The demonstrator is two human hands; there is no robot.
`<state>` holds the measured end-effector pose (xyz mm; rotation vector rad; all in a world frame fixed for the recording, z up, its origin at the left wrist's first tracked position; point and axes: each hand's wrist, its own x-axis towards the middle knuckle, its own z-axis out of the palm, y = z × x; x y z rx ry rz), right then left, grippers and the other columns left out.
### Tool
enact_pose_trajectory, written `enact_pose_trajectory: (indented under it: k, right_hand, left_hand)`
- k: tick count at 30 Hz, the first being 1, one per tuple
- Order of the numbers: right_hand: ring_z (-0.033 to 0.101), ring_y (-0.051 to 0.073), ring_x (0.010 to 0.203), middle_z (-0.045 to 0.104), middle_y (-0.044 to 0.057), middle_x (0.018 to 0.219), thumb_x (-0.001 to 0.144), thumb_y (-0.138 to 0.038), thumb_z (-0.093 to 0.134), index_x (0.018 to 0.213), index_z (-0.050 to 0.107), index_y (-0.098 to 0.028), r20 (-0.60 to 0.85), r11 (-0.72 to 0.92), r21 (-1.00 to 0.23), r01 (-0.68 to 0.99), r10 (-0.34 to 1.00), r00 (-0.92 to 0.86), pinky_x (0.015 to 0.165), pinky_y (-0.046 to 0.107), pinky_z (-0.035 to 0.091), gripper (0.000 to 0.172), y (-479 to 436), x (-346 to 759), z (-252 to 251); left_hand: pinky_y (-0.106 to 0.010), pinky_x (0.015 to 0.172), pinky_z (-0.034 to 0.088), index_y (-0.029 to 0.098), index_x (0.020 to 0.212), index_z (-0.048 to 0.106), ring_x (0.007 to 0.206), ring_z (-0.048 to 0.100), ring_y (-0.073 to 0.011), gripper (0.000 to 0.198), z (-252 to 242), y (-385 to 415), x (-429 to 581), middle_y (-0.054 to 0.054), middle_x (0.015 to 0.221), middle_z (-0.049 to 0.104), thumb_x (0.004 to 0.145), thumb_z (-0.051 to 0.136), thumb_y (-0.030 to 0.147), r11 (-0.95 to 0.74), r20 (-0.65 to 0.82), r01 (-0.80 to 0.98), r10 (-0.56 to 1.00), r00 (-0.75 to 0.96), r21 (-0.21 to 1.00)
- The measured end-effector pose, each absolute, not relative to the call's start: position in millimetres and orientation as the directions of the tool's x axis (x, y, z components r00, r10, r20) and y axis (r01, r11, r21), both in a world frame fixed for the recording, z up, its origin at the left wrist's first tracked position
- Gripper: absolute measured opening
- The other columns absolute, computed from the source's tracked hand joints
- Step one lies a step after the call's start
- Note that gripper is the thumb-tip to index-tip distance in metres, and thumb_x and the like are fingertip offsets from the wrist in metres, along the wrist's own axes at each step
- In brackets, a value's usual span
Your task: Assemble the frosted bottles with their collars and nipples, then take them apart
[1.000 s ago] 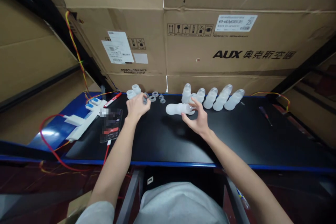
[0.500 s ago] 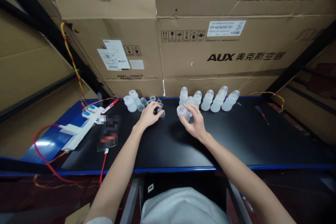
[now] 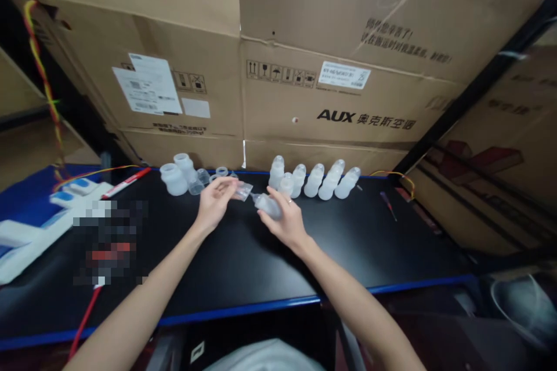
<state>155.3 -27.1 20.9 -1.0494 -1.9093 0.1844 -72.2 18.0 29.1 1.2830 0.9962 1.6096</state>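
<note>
My right hand [image 3: 287, 217] is wrapped around a translucent baby bottle [image 3: 268, 206], tipped over so that its teat end points left. A clear plastic cap [image 3: 243, 190] is pinched in my left hand [image 3: 215, 200], its open side facing the bottle's tip. Cap and bottle tip are very close; whether they touch I cannot tell. Behind my right hand stand several capped baby bottles [image 3: 319, 179]. Behind my left hand are two open bottles [image 3: 174, 178], clear caps [image 3: 199, 181] and a ring [image 3: 221, 171], partly hidden by the fingers.
A large cardboard box [image 3: 278, 98] walls off the back of the black table [image 3: 243, 266]. At left lie a white power strip [image 3: 47, 235], a red marker [image 3: 126, 182] and a pixelated object [image 3: 108, 237] with a red cable [image 3: 87, 316]. A screwdriver [image 3: 389, 206] lies at right.
My left hand has come away from the small parts holding a clear cap. My right hand has tilted the bottle leftward, and the hands have drawn together. The camera view has shifted and tilted.
</note>
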Motion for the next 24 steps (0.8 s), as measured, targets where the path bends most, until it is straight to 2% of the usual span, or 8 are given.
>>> enact_pose_trajectory:
  k: [5, 9, 11, 19, 21, 24]
  right_hand:
    - [0.078, 0.030, 0.113, 0.077, 0.011, 0.126, 0.095, -0.036, 0.082, 0.161, 0.049, -0.029, 0.695, 0.684, -0.491, 0.539, 0.681, -0.231, 0.102, 0.046, 0.066, 0.074, -23, 159, 13]
    - [0.077, 0.032, 0.118, 0.068, 0.018, 0.143, 0.088, -0.048, 0.090, 0.166, 0.041, -0.028, 0.765, 0.749, -0.431, 0.504, 0.599, -0.236, 0.101, 0.047, 0.068, 0.094, -21, 160, 11]
    - [0.075, 0.033, 0.123, 0.062, 0.019, 0.150, 0.084, -0.051, 0.092, 0.167, 0.041, -0.030, 0.778, 0.752, -0.404, 0.520, 0.582, -0.236, 0.102, 0.047, 0.069, 0.099, -21, 162, 12]
    - [0.067, 0.034, 0.134, 0.056, 0.016, 0.153, 0.083, -0.047, 0.094, 0.155, 0.058, -0.034, 0.820, 0.764, -0.464, 0.449, 0.562, -0.107, 0.102, 0.046, 0.069, 0.082, -29, 158, 11]
    - [0.069, 0.032, 0.130, 0.057, 0.015, 0.149, 0.083, -0.047, 0.094, 0.150, 0.063, -0.033, 0.807, 0.754, -0.519, 0.403, 0.587, -0.060, 0.098, 0.044, 0.070, 0.075, -31, 155, 10]
    - [0.074, 0.027, 0.111, 0.062, 0.013, 0.139, 0.083, -0.048, 0.094, 0.141, 0.069, -0.030, 0.736, 0.695, -0.635, 0.338, 0.677, -0.010, 0.092, 0.042, 0.071, 0.065, -33, 150, 7]
  left_hand:
    - [-0.038, 0.075, 0.069, 0.021, 0.100, 0.075, 0.093, 0.081, -0.0270, 0.041, 31, 7, -59, -0.011, 0.100, 0.083, 0.085, 0.084, 0.057, -0.370, 0.372, -0.073, 0.928, 0.010, 0.926]
    - [-0.039, 0.078, 0.068, 0.019, 0.101, 0.074, 0.098, 0.081, -0.0283, 0.042, 27, 4, -54, -0.012, 0.102, 0.083, 0.084, 0.085, 0.056, -0.373, 0.376, -0.061, 0.925, 0.048, 0.926]
    - [-0.039, 0.080, 0.067, 0.019, 0.101, 0.075, 0.098, 0.081, -0.0282, 0.043, 25, 3, -53, -0.012, 0.100, 0.083, 0.081, 0.088, 0.055, -0.373, 0.376, -0.057, 0.924, 0.069, 0.926]
    - [-0.040, 0.084, 0.067, 0.019, 0.103, 0.082, 0.096, 0.080, -0.0270, 0.044, 24, -4, -49, -0.012, 0.105, 0.083, 0.076, 0.093, 0.051, -0.354, 0.364, -0.094, 0.924, 0.119, 0.930]
    - [-0.040, 0.086, 0.067, 0.019, 0.105, 0.083, 0.099, 0.080, -0.0273, 0.041, 28, -6, -51, -0.012, 0.108, 0.083, 0.078, 0.093, 0.049, -0.376, 0.386, -0.092, 0.911, 0.145, 0.922]
    - [-0.040, 0.089, 0.067, 0.019, 0.111, 0.083, 0.105, 0.080, -0.0290, 0.039, 34, -8, -55, -0.013, 0.113, 0.083, 0.084, 0.090, 0.046, -0.390, 0.408, -0.119, 0.886, 0.222, 0.913]
